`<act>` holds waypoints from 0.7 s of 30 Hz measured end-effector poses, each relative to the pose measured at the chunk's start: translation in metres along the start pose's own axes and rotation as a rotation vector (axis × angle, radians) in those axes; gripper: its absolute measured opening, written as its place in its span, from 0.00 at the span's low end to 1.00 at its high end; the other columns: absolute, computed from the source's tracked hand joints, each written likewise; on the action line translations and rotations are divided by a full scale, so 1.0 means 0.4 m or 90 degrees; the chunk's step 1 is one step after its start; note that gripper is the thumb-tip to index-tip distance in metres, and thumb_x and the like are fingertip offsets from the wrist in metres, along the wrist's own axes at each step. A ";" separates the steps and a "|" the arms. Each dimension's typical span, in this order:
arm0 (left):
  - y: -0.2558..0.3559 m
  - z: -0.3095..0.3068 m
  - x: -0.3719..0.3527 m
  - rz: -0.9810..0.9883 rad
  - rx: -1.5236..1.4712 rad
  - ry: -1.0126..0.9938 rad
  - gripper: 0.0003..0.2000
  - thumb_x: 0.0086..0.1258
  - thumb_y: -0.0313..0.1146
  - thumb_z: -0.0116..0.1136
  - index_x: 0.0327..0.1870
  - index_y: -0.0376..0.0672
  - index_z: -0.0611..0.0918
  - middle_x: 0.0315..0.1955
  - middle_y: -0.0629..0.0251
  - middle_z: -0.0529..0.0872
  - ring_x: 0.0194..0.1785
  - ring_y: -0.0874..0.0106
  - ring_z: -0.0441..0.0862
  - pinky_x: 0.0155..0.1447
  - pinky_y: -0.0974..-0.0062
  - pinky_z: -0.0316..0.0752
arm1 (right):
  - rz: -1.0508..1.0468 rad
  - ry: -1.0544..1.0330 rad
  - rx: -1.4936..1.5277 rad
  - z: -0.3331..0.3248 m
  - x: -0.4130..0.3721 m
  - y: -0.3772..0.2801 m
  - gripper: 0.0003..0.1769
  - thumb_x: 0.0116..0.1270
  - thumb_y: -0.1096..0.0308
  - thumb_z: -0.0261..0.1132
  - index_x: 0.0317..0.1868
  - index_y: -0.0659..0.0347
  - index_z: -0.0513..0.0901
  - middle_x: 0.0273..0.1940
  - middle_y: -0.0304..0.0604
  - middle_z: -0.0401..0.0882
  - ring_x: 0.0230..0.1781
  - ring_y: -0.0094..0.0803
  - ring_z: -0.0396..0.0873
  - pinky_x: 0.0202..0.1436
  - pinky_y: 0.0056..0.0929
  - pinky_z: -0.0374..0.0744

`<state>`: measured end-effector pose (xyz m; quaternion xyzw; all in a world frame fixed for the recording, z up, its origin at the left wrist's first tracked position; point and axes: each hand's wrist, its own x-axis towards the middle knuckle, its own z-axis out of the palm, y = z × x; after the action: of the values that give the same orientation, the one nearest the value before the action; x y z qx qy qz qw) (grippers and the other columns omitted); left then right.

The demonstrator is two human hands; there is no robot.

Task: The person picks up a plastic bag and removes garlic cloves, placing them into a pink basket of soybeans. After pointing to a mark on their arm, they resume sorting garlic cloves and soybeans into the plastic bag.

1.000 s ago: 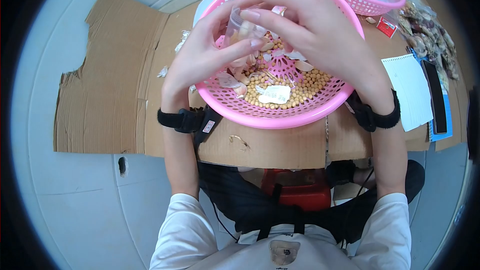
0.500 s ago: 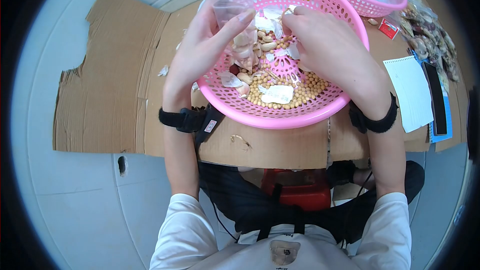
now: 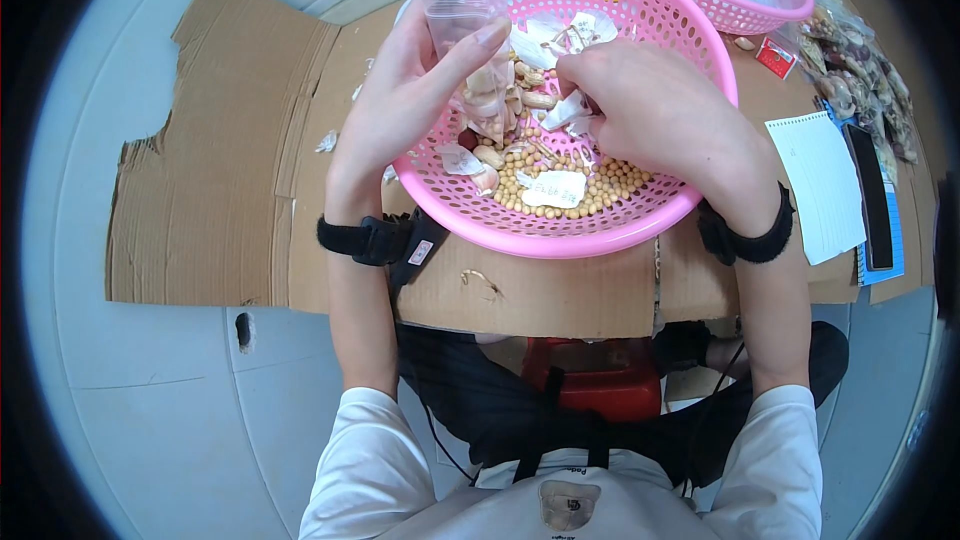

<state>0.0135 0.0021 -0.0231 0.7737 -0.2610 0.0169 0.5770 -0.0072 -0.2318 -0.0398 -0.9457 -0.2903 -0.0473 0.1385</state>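
My left hand [image 3: 405, 90] grips a clear zip-lock bag [image 3: 465, 10] by its upper part; pale pieces show through its lower part. The bag hangs over the left side of a pink perforated basket [image 3: 560, 242]. Inside the basket, my right hand [image 3: 645, 105] is closed, fingers curled at a crumpled white paper scrap [image 3: 567, 112]; its fingertips are partly hidden. Soybeans [image 3: 610, 190] cover the basket's near floor. Peanuts [image 3: 540, 100] and a garlic clove [image 3: 486, 180] lie among them. A paper slip with writing [image 3: 555, 189] rests on the beans, and more white papers [image 3: 592, 30] lie at the back.
A second pink basket [image 3: 790, 5] with clear plastic in it stands at the back right. Nearby are a small red box [image 3: 776, 57], bagged dark-and-pale goods [image 3: 860, 70], a notepad sheet [image 3: 815, 185] and a black flat object [image 3: 868, 195]. Cardboard [image 3: 220, 190] covers the table.
My right hand has come down and slightly left from the papers at the back, which now show more. The white scrap at its fingers has shifted left. My left hand stays with the bag.
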 end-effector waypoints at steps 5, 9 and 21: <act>0.001 0.000 -0.001 -0.002 0.005 -0.007 0.28 0.79 0.38 0.67 0.73 0.35 0.70 0.57 0.59 0.86 0.59 0.74 0.84 0.63 0.72 0.79 | -0.035 0.080 0.052 -0.019 -0.006 -0.019 0.16 0.65 0.70 0.69 0.52 0.64 0.83 0.59 0.53 0.80 0.51 0.53 0.84 0.57 0.50 0.80; -0.001 -0.001 -0.002 -0.007 -0.007 -0.008 0.29 0.79 0.37 0.67 0.73 0.34 0.70 0.57 0.59 0.86 0.59 0.74 0.84 0.63 0.72 0.79 | -0.084 -0.050 0.110 -0.008 0.003 -0.014 0.24 0.65 0.70 0.69 0.62 0.63 0.82 0.62 0.55 0.78 0.58 0.53 0.82 0.64 0.47 0.79; -0.001 -0.001 -0.001 -0.001 -0.017 -0.006 0.29 0.78 0.38 0.67 0.73 0.35 0.70 0.58 0.60 0.85 0.60 0.74 0.83 0.63 0.72 0.79 | -0.089 -0.036 0.144 -0.009 0.008 -0.011 0.16 0.65 0.70 0.67 0.51 0.71 0.84 0.49 0.59 0.83 0.53 0.53 0.84 0.60 0.47 0.80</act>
<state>0.0134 0.0025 -0.0234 0.7662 -0.2635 0.0093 0.5860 -0.0072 -0.2278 -0.0347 -0.9026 -0.3625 0.0027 0.2321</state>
